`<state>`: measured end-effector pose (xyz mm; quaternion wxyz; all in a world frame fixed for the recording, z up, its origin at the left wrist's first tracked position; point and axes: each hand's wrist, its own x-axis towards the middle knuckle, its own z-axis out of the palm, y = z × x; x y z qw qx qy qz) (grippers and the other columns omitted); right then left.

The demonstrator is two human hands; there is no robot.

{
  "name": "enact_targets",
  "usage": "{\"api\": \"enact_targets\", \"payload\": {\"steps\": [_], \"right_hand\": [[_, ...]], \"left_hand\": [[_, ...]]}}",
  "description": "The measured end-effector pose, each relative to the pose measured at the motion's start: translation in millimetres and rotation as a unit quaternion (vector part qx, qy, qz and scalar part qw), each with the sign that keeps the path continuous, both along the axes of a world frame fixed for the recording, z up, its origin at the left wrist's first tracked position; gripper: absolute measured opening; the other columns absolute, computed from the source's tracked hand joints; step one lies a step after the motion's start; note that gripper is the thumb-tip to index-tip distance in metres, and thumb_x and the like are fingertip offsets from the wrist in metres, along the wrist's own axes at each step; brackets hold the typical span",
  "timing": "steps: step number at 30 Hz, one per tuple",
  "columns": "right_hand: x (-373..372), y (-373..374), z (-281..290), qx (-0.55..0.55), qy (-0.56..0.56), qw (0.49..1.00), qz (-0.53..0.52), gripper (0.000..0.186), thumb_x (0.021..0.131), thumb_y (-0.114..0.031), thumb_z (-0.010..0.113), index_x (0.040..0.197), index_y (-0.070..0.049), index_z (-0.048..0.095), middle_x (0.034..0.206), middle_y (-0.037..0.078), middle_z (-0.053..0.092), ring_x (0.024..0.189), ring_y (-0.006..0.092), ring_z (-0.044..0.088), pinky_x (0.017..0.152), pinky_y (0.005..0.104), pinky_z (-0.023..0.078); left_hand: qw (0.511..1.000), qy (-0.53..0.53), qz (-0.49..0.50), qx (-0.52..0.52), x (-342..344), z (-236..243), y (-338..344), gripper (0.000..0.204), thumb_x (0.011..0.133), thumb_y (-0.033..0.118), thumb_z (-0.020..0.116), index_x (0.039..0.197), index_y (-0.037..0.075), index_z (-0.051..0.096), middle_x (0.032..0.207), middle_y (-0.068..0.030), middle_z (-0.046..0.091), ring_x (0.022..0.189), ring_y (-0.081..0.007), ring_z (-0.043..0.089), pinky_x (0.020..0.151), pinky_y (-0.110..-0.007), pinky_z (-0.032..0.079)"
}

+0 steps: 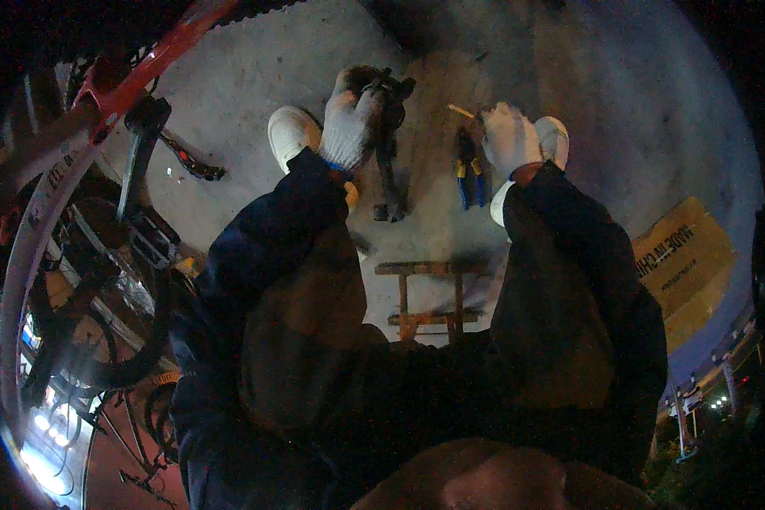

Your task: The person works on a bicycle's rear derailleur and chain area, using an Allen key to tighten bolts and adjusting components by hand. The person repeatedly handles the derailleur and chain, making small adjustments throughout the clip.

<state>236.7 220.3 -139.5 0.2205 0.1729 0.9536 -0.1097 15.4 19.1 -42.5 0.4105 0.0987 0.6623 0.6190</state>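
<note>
1. While I follow the head view from afar, the left hand (350,127), in a pale knit glove, is curled about the upper end of a long dark part (386,161), just short of 12 o'clock.
2. From that grip it runs toward 6; whether its lower end touches the grey floor (229,93), I cannot tell.
3. Between 1 and 2, I see the right hand (510,140), gloved alike, fingers bent. At its 10, a thin tan stick (461,111) juts out; too dim to tell if pinched.
4. Just beside, at its 7 to 8: pliers (466,155), blue-and-yellow handles toward 6.
5. Red bicycle frame (115,100) at 10; printed cardboard (693,306) at 3.
</note>
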Motion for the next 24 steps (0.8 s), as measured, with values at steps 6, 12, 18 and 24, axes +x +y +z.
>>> {"api": "enact_targets", "payload": {"steps": [6,12,18,24], "right_hand": [[-47,24,89,-0.317,-0.071,0.941,-0.093,0.028,0.094,-0.024,0.06,0.109,-0.001,0.069,0.101,0.024,0.07,0.095,0.0406,0.07,0.085,0.0472,0.057],[-46,8,142,-0.409,0.017,0.912,-0.003,0.029,0.095,-0.021,0.058,0.116,-0.005,0.069,0.101,0.021,0.072,0.092,0.039,0.071,0.084,0.0451,0.057],[-54,8,149,-0.414,-0.009,0.91,0.016,0.03,0.094,-0.019,0.058,0.117,-0.005,0.071,0.102,0.02,0.072,0.093,0.0353,0.072,0.085,0.0416,0.058],[-56,9,151,-0.436,0.001,0.9,0.009,0.028,0.095,-0.019,0.059,0.115,-0.005,0.072,0.102,0.016,0.074,0.092,0.0316,0.073,0.085,0.0396,0.058]], "left_hand": [[0.997,0.005,-0.047,-0.062,5,-2,0,0.03,0.1,0.012,0.055,0.127,0.0,0.05,0.102,-0.0149,0.066,0.084,-0.02,0.067,0.068,-0.034,0.055],[0.998,-0.005,-0.057,-0.038,8,-9,-1,0.028,0.101,0.015,0.055,0.123,0.0,0.049,0.099,-0.0159,0.066,0.078,-0.0199,0.066,0.067,-0.034,0.055],[0.993,0.003,-0.1,-0.057,7,-10,-3,0.025,0.106,0.014,0.049,0.128,0.003,0.047,0.109,-0.0155,0.064,0.09,-0.0249,0.07,0.075,-0.038,0.06],[0.994,0.008,-0.105,-0.022,8,-19,-8,0.03,0.107,0.021,0.052,0.13,0.003,0.047,0.115,-0.015,0.063,0.096,-0.024,0.068,0.078,-0.037,0.06]]}}
